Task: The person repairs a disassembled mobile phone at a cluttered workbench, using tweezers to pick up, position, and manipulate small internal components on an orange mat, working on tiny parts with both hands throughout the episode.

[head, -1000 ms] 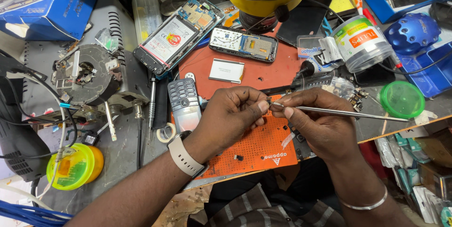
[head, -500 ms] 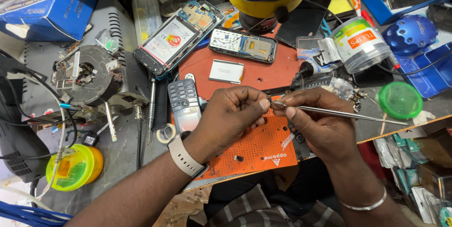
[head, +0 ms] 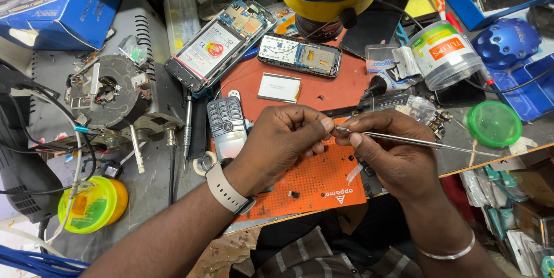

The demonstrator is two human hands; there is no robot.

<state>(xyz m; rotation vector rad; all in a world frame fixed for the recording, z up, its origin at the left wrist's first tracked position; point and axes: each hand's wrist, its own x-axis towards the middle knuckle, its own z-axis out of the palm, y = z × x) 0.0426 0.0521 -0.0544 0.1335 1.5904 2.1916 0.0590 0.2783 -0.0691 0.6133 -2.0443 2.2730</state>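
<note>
**Cluttered repair bench**

Over the orange mat (head: 323, 188), the left hand (head: 283, 145) pinches something too small to identify. The right hand (head: 386, 151) grips tweezers (head: 415, 141); their long axis runs rightward, tips meeting the left fingertips (head: 326, 123).

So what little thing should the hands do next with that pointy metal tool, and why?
Probably steady up and ease the tip in slowly. The right hand holds the thin metal tweezers, whose point meets the left hand's pinched fingertips above the orange work mat. Whatever is pinched there is too small to see, so a quick move could drop it.
</note>
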